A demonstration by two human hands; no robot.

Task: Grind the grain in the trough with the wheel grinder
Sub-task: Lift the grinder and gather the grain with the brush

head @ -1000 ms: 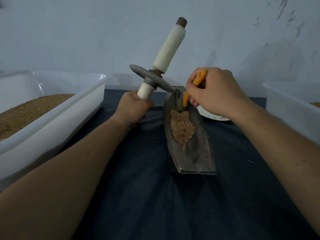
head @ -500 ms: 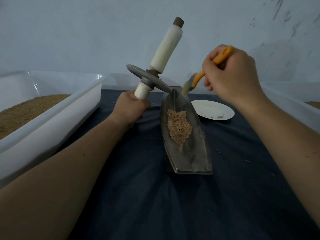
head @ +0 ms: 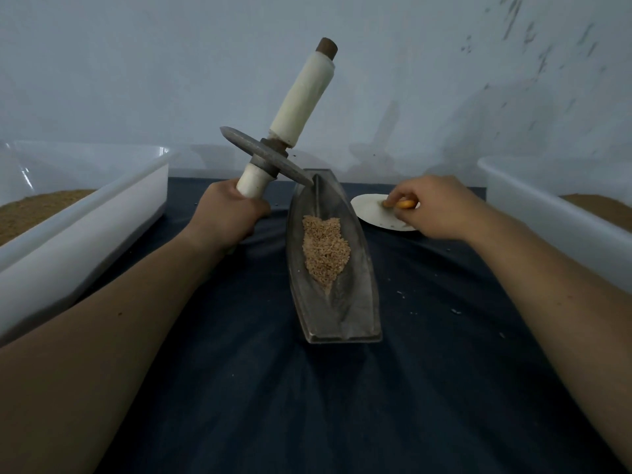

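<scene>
Head view: my left hand (head: 227, 213) grips the wheel grinder (head: 273, 159) tilted beside the trough (head: 362, 285) of heaped grain (head: 325, 251), while my right hand (head: 432, 208) pinches the orange brush (head: 405, 203) onto the plate (head: 367, 208); release cleanly, then take the upper handle.

The left hand (head: 227, 213) grips the lower handle of the wheel grinder (head: 270, 155), whose tilted disc reaches from above the fingers (head: 258, 210) to the far tip of the trough (head: 362, 268), barring the way there. Outward of these fingers a white tub (head: 102, 213) walls off that side. Just beyond the right hand (head: 434, 208), the white plate (head: 367, 208) lies under its fingertips (head: 390, 202), which pinch an orange handle (head: 405, 203). Outward of them a second tub (head: 547, 213) closes the edge. Between the two hands only the trough stands; over its grain (head: 326, 251) and nearer the person the dark cloth (head: 307, 405) lies open.
</scene>
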